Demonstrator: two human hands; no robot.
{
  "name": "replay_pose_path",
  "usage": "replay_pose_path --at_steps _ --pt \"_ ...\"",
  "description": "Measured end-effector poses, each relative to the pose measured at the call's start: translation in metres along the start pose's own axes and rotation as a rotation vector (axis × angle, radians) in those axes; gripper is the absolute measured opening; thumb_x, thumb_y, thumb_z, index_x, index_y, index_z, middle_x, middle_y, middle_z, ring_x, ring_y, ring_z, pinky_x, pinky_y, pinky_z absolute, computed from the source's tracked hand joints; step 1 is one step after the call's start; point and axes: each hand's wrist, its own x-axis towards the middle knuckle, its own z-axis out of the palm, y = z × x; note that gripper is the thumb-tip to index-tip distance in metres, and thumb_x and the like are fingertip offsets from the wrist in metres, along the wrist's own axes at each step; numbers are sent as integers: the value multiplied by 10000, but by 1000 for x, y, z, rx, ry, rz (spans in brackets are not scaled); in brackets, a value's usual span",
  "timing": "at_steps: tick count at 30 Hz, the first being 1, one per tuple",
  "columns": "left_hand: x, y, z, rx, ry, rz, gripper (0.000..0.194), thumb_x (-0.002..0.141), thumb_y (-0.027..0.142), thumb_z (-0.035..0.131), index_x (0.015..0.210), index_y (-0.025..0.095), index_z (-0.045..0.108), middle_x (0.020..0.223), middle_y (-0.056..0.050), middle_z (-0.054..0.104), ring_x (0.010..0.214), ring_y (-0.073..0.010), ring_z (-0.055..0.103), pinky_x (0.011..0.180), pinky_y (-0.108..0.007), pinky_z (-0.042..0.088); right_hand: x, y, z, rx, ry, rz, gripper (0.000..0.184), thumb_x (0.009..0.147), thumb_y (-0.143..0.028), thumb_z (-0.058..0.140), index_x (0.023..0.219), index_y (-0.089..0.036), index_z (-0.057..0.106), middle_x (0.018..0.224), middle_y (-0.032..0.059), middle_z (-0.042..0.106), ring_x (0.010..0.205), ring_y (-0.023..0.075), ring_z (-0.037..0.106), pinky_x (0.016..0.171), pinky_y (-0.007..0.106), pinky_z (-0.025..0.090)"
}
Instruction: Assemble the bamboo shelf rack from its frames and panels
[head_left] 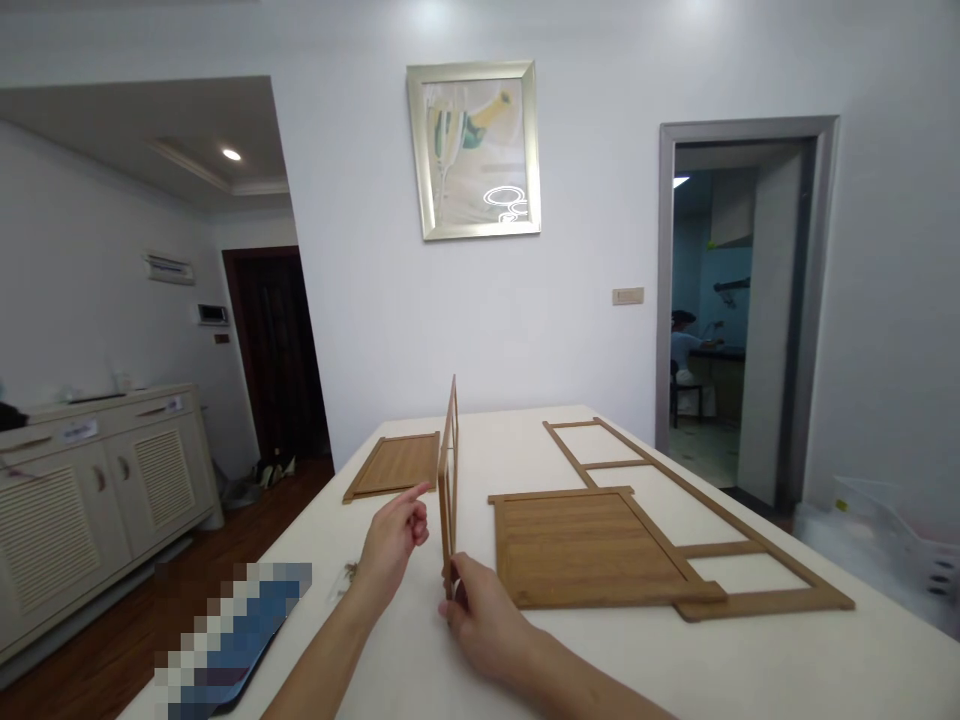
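A narrow wooden frame (448,460) stands upright on edge in the middle of the white table (750,660). My right hand (484,615) is closed round its lower near edge and holds it up. My left hand (394,540) is just left of the frame, forefinger stretched out toward it, the other fingers curled, with nothing visible in them. A wooden shelf board (589,545) lies flat to the right of my right hand. It partly overlaps a long ladder-like wooden frame (697,510) lying flat on the table.
A second wooden board (394,465) lies flat at the far left of the table. Small hardware pieces (349,572) and a blurred-out flat object (240,630) lie near the left edge. A white sideboard (90,480) stands at left. A person sits beyond the doorway (739,300).
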Motion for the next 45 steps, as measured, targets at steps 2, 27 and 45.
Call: replay_pose_path --at_steps 2,27,45 --pt "-1 -9 -12 92 -5 -57 521 678 319 631 1159 130 562 711 19 615 519 -81 476 525 -240 359 0 -1 -1 -5 4 1 177 759 -142 561 915 -212 513 891 25 609 792 166 544 714 276 396" --pt "0 -63 -19 147 149 -275 167 640 48 760 719 106 624 624 -46 685 527 -120 641 584 -257 544 12 1 -14 120 105 -89 300 864 -439 540 1037 -204 611 809 43 635 732 189 602 683 306 513" --pt "3 -68 -18 208 94 -274 181 632 37 772 678 115 615 591 -23 679 520 -109 637 570 -235 528 14 10 -12 137 118 -84 323 862 -495 533 987 -206 602 849 58 649 754 191 607 690 313 521"
